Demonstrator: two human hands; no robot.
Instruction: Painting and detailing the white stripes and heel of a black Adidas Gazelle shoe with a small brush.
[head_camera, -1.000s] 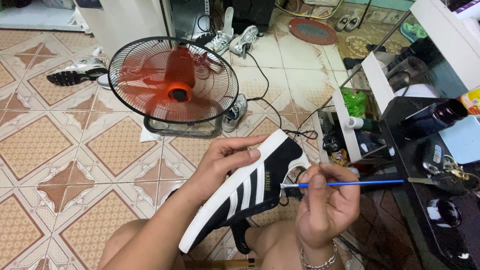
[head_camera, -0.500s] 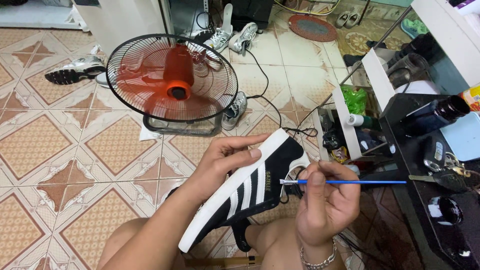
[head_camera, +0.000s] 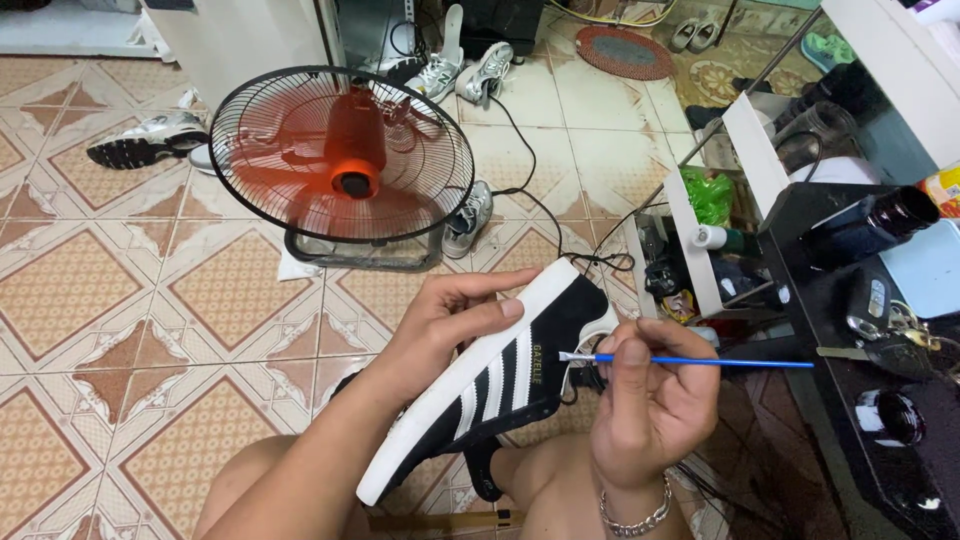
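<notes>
My left hand (head_camera: 450, 320) grips a black sneaker (head_camera: 505, 375) with white stripes and a white sole, held on its side above my knees, sole toward the fan. My right hand (head_camera: 650, 395) pinches a thin blue paintbrush (head_camera: 700, 361). The brush lies level, its bristle tip touching the shoe's side near the heel, its handle pointing right. A silver bracelet sits on my right wrist.
An orange floor fan (head_camera: 345, 160) in a black cage spins on the tiled floor ahead. Several loose sneakers (head_camera: 150, 140) lie around it. A black table (head_camera: 850, 290) at right holds jars, keys and a dark bottle. A white shelf (head_camera: 700, 240) stands beside it.
The brush tip has slid slightly along the shoe's side near the heel. The shoe and my left hand stay almost still.
</notes>
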